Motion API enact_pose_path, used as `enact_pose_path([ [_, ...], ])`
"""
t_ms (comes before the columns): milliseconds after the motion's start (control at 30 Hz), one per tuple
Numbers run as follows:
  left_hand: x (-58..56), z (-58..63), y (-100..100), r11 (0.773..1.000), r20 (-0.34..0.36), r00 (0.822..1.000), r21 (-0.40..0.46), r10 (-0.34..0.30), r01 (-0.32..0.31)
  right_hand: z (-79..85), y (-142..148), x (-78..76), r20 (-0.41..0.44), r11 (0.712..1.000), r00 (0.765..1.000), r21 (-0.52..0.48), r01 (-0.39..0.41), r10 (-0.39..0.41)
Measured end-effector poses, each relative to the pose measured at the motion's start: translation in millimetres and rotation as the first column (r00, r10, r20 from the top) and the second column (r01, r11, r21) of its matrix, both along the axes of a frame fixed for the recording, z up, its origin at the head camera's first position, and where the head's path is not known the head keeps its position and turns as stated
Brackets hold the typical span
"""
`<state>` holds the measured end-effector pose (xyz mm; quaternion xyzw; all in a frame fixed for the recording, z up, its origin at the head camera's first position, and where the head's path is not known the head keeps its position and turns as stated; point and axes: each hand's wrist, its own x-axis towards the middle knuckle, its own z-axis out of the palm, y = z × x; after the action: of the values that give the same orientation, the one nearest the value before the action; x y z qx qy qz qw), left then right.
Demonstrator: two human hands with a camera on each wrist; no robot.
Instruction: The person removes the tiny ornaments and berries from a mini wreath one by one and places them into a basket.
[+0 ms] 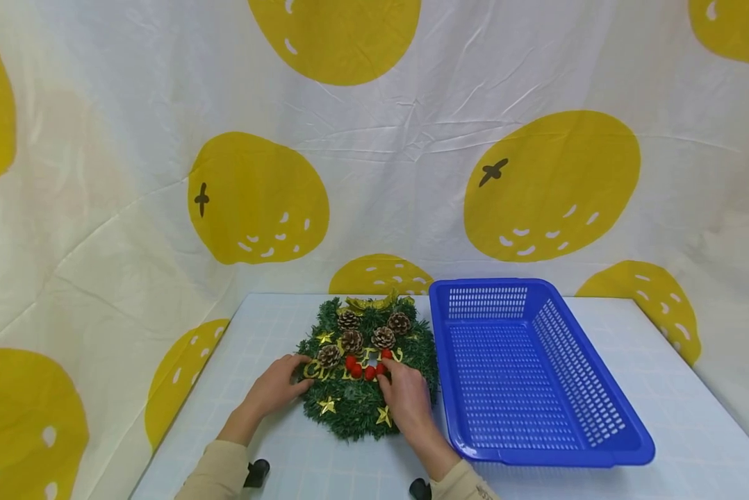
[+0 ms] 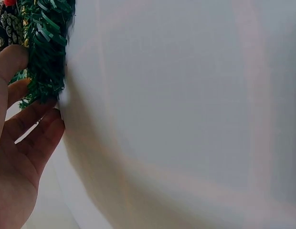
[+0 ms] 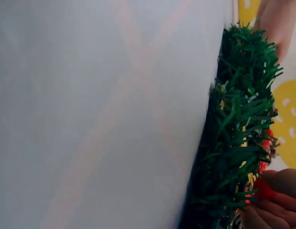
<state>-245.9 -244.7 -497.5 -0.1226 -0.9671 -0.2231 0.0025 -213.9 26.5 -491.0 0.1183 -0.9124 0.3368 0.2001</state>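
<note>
A green Christmas wreath (image 1: 352, 420) lies on the table, trimmed with pine cones (image 1: 351, 341), gold stars (image 1: 327, 405), gold lettering (image 1: 310, 371) and a gold bow (image 1: 371, 303) at its far side. Several red balls (image 1: 370, 373) form a curved row across its middle. My left hand (image 1: 277, 384) holds the wreath's left edge, thumb and fingers against the greenery (image 2: 45, 52). Over the right half, my right hand (image 1: 408, 397) pinches a red ball at the end of the row between thumb and fingertips; the right wrist view shows this ball (image 3: 264, 190) partly hidden by the fingers.
A blue plastic basket (image 1: 556, 457) with slotted walls stands right of the wreath, close to its edge. The pale checked table (image 1: 274, 444) runs back to a white curtain (image 1: 406, 201) printed with yellow fruit.
</note>
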Motion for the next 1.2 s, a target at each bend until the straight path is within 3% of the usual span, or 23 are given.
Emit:
enact_pose_path([
  [333,-1.1,-2.2,-2,1.0,0.004,1.0,-0.005,0.005,-0.005,17.7,-4,11.5,0.037,0.994,0.998,-0.09,-0.054,0.057],
  [467,-1.5,-2.2,-2,1.0,0.005,1.0,-0.004,0.001,-0.001,29.6,-6,16.4,-0.013,0.989,0.997,-0.129,-0.079,0.078],
  [633,-2.2,-2.1,-1,1.0,0.008,1.0,-0.005,0.002,-0.002,51.9,-4,23.8,-0.08,0.98,0.991,-0.161,-0.12,0.108],
  [900,-2.9,-3.0,-2,1.0,0.002,1.0,-0.001,-0.003,0.003,95.0,10,28.4,-0.07,0.941,0.985,-0.291,-0.17,0.156],
  [1200,-1.4,-2.1,-2,1.0,0.005,1.0,0.009,-0.011,0.01,132.4,32,18.5,0.009,0.908,0.992,-0.404,-0.11,0.124],
])
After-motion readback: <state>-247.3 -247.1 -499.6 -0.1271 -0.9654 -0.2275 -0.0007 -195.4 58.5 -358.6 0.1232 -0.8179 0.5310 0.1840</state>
